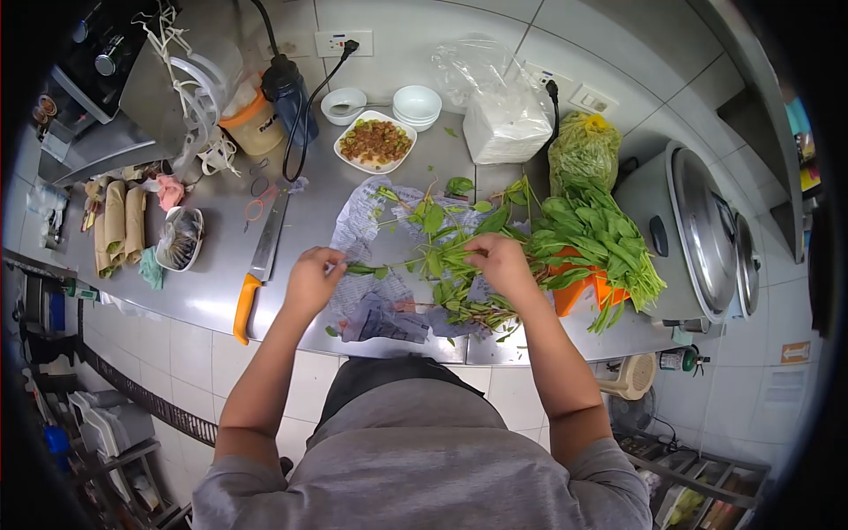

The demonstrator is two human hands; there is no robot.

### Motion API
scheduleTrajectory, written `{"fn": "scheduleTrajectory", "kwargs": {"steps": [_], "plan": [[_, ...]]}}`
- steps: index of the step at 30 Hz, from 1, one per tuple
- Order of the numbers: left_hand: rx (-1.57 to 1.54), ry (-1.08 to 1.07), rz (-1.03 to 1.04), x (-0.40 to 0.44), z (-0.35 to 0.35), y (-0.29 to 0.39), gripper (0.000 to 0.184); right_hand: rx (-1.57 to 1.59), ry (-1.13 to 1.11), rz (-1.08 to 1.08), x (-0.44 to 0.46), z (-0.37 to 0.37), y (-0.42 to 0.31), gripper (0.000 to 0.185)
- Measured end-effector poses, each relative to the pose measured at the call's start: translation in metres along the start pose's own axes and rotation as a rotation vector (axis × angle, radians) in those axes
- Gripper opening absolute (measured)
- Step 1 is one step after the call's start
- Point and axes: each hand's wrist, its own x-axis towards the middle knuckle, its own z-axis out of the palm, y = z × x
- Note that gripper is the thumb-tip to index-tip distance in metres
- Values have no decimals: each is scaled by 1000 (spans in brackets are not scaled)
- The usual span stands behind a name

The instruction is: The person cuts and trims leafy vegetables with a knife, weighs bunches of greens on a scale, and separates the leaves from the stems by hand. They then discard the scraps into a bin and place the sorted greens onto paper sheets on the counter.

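Leafy green stems (430, 258) lie loose over crumpled newspaper (358, 221) on the steel counter. My left hand (315, 278) is at the paper's left side, its fingertips pinched at the end of a thin green stem (369, 268). On the right, my right hand (501, 263) has thumb and fingers closed on greens over the pile; exactly which stem is in them is partly hidden. A large bunch of leafy greens (587, 234) rests on an orange container (579, 290) just beyond my right hand.
An orange-handled knife (247, 300) lies left of the paper. Behind are a dish of chopped food (374, 146), white bowls (417, 106), a wrapped white stack (503, 128) and a bag of greens (585, 150). A big lidded pot (680, 238) stands at right.
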Motion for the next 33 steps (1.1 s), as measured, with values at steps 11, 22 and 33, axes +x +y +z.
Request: {"fn": "scheduleTrajectory", "kwargs": {"steps": [11, 22, 33], "plan": [[-243, -28, 50, 21, 32, 31, 18, 181, 636, 40, -71, -211, -53, 17], [231, 80, 303, 114, 228, 117, 18, -411, 655, 85, -98, -217, -19, 46], [-124, -91, 557, 135, 90, 256, 10, -38, 686, -140, -103, -174, -43, 39]]}}
